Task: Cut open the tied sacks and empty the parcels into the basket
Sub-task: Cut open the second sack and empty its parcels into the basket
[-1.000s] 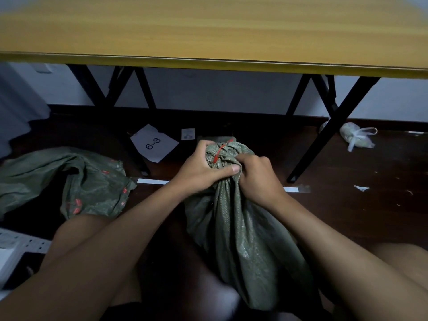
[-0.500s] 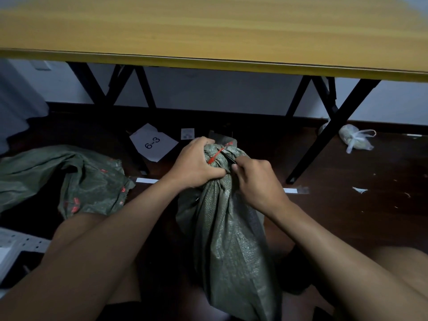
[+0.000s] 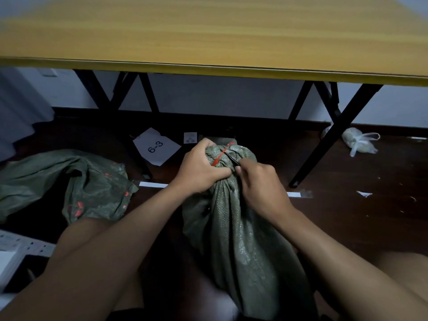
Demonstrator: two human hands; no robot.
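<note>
Head view: both hands, left [image 3: 199,169] and right [image 3: 261,185], grip sack [image 3: 243,239] neck; blade [image 3: 231,158] seemingly at tie [image 3: 218,157].

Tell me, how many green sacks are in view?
2: one tied sack stands between both hands; one slack sack lies on the floor at left. Others may be out of view.

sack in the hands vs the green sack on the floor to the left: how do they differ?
The held sack stands upright, its neck bunched under a red tie; the floor sack lies slumped and crumpled, no tie visible. The left hand grips the held sack's neck; nothing touches the floor sack. Both are green woven material.
</note>
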